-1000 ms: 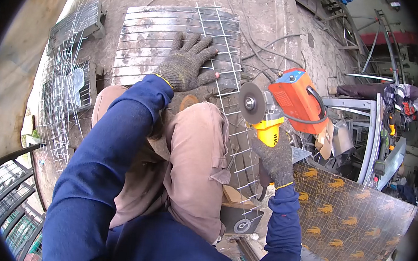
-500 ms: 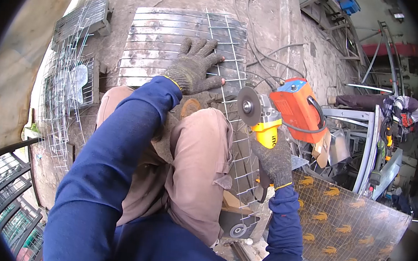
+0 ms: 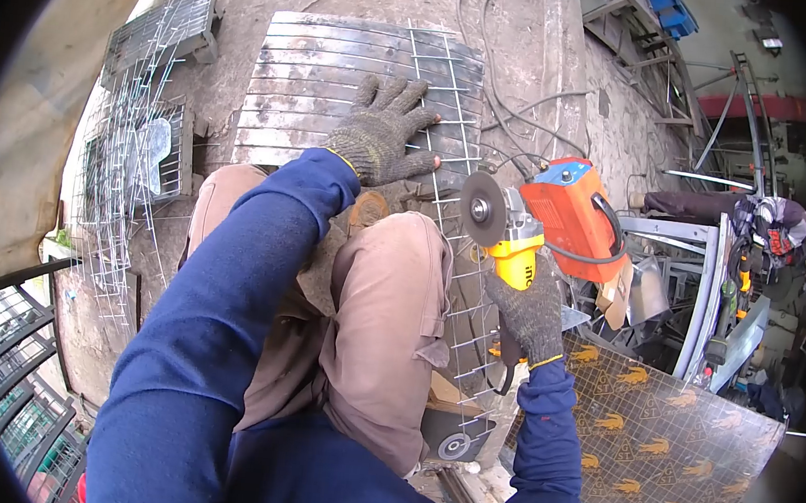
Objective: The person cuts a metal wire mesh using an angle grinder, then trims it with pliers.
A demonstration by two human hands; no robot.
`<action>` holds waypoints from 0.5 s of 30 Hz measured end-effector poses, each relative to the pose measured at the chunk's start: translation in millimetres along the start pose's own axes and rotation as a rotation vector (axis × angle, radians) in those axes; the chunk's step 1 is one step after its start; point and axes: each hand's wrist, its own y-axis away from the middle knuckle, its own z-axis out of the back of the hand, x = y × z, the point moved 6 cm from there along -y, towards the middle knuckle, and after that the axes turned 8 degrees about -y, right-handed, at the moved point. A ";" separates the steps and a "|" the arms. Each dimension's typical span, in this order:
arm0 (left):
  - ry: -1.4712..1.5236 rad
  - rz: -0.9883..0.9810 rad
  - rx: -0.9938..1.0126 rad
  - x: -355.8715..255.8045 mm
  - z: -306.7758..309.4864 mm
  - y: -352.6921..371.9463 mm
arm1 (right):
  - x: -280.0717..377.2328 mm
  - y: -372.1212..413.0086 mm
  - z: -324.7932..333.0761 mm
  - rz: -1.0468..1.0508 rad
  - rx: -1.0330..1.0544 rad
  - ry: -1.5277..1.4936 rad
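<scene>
My left hand [image 3: 386, 133], in a dark knit glove, lies flat with spread fingers on a ribbed metal sheet [image 3: 294, 70] on the ground. Its fingertips reach the edge of a narrow strip of wire mesh [image 3: 450, 87], which runs from the sheet's right side down past my right knee. In my right hand [image 3: 530, 312], gloved as well, is a yellow angle grinder [image 3: 517, 260], gripped round its body. The grinder's grey disc [image 3: 482, 209] faces left, held beside the mesh strip and apart from my left hand.
An orange-red machine [image 3: 569, 213] with a black handle stands just right of the grinder, cables running behind it. A board with printed orange figures [image 3: 674, 438] lies at lower right. Wire mesh pieces [image 3: 133, 161] rest at left. Another person's leg [image 3: 690, 202] shows far right.
The whole view has shifted slightly. Both hands hold nearly the same places, the left flat on the sheet and the right round the grinder.
</scene>
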 end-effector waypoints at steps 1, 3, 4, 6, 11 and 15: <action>-0.006 -0.002 -0.001 0.1 -0.8 0.1 | 0.7 0.0 0.3 0.000 0.001 0.001; -0.008 -0.001 -0.001 0.5 -2.1 0.1 | 0.2 0.0 -0.5 -0.049 0.026 0.007; -0.011 -0.001 0.000 0.6 -2.7 0.0 | 0.8 0.2 -0.7 -0.048 0.026 0.008; -0.019 0.008 0.019 0.9 -4.5 -1.1 | 4.4 0.5 0.1 -0.012 0.005 -0.007; -0.024 0.002 0.007 0.4 -2.0 -0.5 | 4.9 0.5 -0.2 -0.021 -0.014 0.017; -0.004 0.011 0.001 0.2 -0.6 0.2 | 13.6 1.0 0.1 -0.023 -0.023 -0.002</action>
